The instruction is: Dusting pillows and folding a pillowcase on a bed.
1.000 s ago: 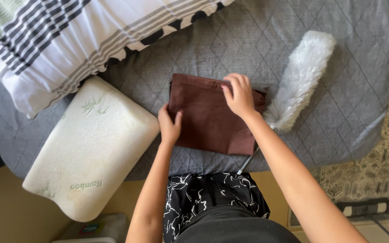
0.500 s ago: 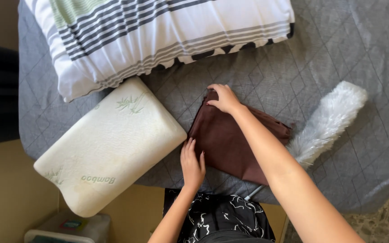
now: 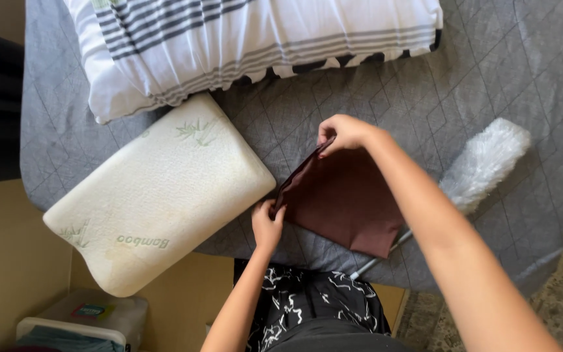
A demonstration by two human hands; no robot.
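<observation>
Both hands had lifted the brown cloth's left edge since before. The left hand (image 3: 267, 225) pinched the near corner of the brown cloth (image 3: 346, 202), and the right hand (image 3: 343, 133) pinched the far corner. It lay on the grey bed (image 3: 490, 58), between the foam pillow (image 3: 158, 189) and the fluffy duster (image 3: 483, 163).

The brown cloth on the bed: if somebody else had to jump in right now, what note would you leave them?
Left hand: pinching the near left corner of the brown cloth.
Right hand: pinching the far left corner, lifting that edge off the grey bedspread.
Things: the cloth lies folded in the middle of the bed, its left edge raised. The cream foam pillow lies just to its left, the striped pillow beyond it, and the white fluffy duster to its right, with its handle running under the cloth.
Done: cloth is folded flat.
Left: the raised edge is not yet laid down.
</observation>
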